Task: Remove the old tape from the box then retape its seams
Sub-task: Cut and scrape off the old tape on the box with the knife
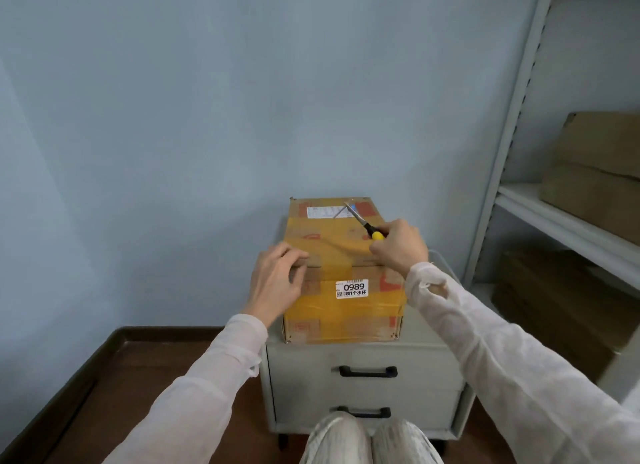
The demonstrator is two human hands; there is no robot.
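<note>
The cardboard box (346, 318) sits on a grey drawer cabinet (363, 356), its long axis running near to far. The old tape (337, 252) follows that axis along the top and down the near face. The left hand (277, 280) rests on the near-left top edge, fingers loosely spread. The right hand (401, 245), just right of the tape band and nearer to it, curls round yellow-handled scissors (363, 223). Their parted blades point far-left across the band.

A storeroom, by the look of it: metal shelving (512, 124) stacked with cardboard boxes (595, 173), a bare blue wall (173, 117), a small drawer cabinet (363, 387).
</note>
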